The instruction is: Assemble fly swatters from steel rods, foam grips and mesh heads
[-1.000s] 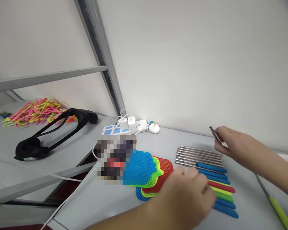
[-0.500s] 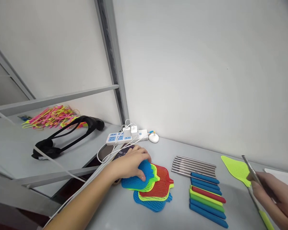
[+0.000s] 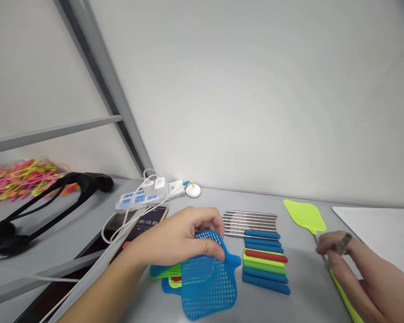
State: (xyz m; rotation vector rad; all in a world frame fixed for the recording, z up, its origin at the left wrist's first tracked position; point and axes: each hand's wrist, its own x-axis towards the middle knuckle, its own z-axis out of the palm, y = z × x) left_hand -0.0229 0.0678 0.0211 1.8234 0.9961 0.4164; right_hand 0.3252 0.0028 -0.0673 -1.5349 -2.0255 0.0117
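Note:
My left hand [image 3: 188,237] pinches a blue perforated fly swatter head [image 3: 208,289] between thumb and fingers, lifted and tilted over the other swatter heads [image 3: 172,271], which it partly covers. My right hand [image 3: 366,273] is closed around a metal tube [image 3: 343,243], whose end points toward the camera. Beneath that hand lies a yellow-green fly swatter [image 3: 305,215] with a metal shaft and matching handle. Between my hands are a row of bare metal tubes [image 3: 252,220] and, just in front, several blue, red, yellow and green handle sleeves [image 3: 265,271].
Behind my left hand lie a phone [image 3: 148,222] showing a timer, a power strip [image 3: 175,190] with white cables, and a round white device [image 3: 193,190]. A grey rack post [image 3: 111,85], black headgear [image 3: 84,188] and colourful strips [image 3: 23,177] stand left. White paper [image 3: 380,229] lies right.
My left hand has picked a blue swatter head off the pile and moved it right. My right hand still holds the metal tube. The camera has turned rightward.

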